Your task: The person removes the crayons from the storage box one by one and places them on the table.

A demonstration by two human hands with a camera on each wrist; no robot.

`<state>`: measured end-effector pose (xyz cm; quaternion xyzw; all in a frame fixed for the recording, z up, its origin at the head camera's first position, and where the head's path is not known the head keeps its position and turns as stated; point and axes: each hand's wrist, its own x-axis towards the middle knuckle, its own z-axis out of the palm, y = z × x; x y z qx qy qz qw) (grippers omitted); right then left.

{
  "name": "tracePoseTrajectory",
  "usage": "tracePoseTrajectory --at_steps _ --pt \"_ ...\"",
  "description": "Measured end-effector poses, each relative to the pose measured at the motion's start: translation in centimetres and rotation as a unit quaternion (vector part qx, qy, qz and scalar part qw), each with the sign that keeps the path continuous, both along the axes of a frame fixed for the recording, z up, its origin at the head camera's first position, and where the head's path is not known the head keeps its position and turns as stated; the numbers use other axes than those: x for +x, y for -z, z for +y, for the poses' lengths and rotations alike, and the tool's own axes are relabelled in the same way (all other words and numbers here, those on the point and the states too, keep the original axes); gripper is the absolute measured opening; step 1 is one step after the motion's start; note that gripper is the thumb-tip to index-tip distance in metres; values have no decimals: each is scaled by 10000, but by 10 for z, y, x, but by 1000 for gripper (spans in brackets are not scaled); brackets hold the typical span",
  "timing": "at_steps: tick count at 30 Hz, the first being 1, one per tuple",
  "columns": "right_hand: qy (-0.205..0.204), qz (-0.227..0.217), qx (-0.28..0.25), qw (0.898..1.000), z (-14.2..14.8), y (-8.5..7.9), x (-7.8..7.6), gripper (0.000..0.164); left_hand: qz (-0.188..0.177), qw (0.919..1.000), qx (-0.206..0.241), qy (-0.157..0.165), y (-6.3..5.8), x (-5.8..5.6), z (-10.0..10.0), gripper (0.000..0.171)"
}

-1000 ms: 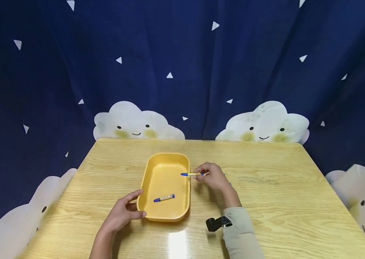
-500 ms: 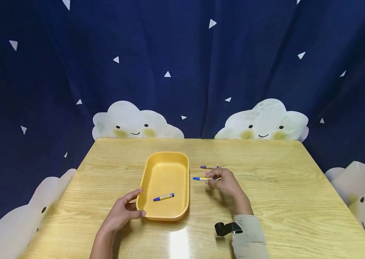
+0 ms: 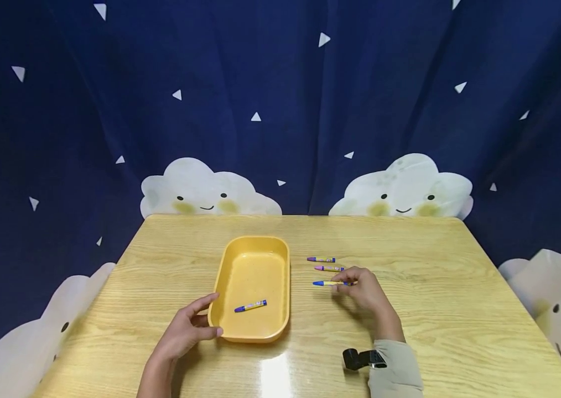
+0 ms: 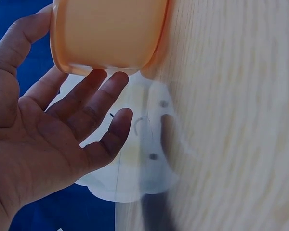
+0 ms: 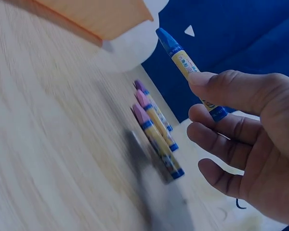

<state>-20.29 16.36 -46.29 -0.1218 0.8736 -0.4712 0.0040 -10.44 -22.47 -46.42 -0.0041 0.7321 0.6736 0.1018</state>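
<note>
My right hand (image 3: 362,288) pinches a blue oil pastel (image 5: 183,60) between thumb and fingers, its blue tip pointing toward the tray. In the right wrist view the pastel is above the table, beside a purple pastel (image 5: 140,87), a pink pastel (image 5: 154,115) and a mauve-pink pastel (image 5: 156,139) lying in a row. The head view shows the purple and pink ones; my hand hides most of the third. At the yellow tray (image 3: 289,287), my left hand (image 3: 186,330) holds the near left corner, thumb and fingers on the rim and wall. One dark blue pastel (image 3: 250,306) lies inside the tray.
The wooden table (image 3: 440,309) extends to both sides of the tray. Behind it hangs a dark blue curtain (image 3: 290,72) with white triangles and clouds. A black wrist camera (image 3: 360,359) sits by my right sleeve (image 3: 395,365).
My right hand has moved right, away from the tray's right rim, carrying the blue oil pastel with it. The pastels on the table have come into view. My left hand stays on the tray.
</note>
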Motion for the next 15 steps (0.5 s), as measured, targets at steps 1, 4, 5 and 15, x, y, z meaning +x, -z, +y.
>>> tracePoseTrajectory --at_steps 1,4,5,15 --pt "3 17 25 10000 2 1 1 11 2 10000 17 12 0 0 0 80" --pt "48 20 81 10000 9 4 4 11 -32 10000 57 15 1 -1 0 80" --pt "74 2 113 9999 12 5 4 11 -33 10000 61 8 1 0 1 80" --pt "332 -332 49 9989 36 15 11 12 -54 10000 73 -27 -1 1 2 80"
